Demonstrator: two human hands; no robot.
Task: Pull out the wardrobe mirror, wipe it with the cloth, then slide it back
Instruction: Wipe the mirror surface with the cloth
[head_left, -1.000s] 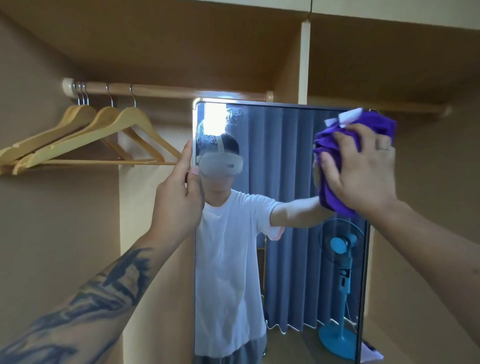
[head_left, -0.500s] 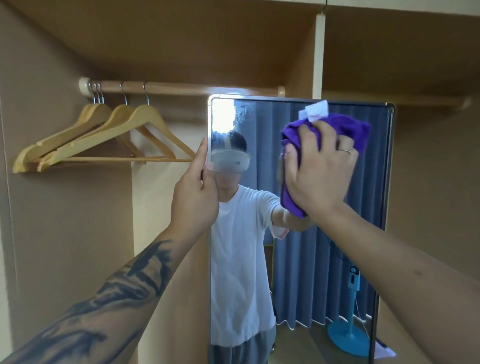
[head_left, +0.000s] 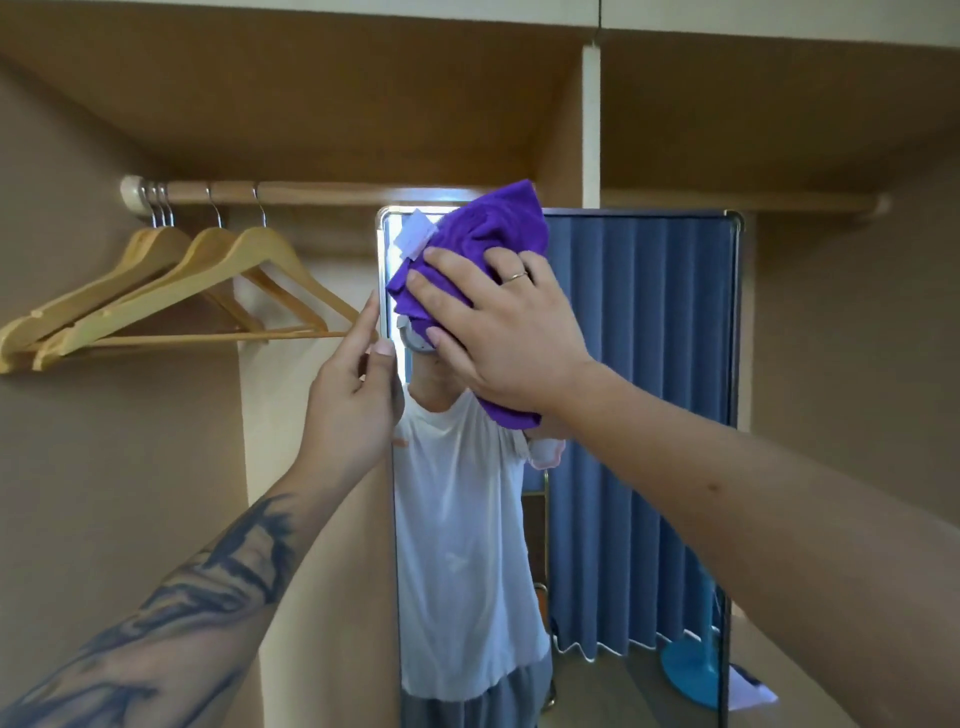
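The right hand (head_left: 498, 332), fingers spread, grips the bunched purple cloth (head_left: 483, 239) against the upper left of the tall metal-framed mirror (head_left: 639, 364); the left hand (head_left: 358, 395) pinches the mirror's left edge.

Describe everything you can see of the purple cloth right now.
The purple cloth looks like soft microfibre, bunched into a wad, with a pale label showing at its upper left. The right hand presses it against the mirror near the top left corner, fingers spread over it. Its top edge rises just above the mirror's frame; a lower fold hangs below the wrist. The left hand holds the mirror's left edge, clear of the cloth.
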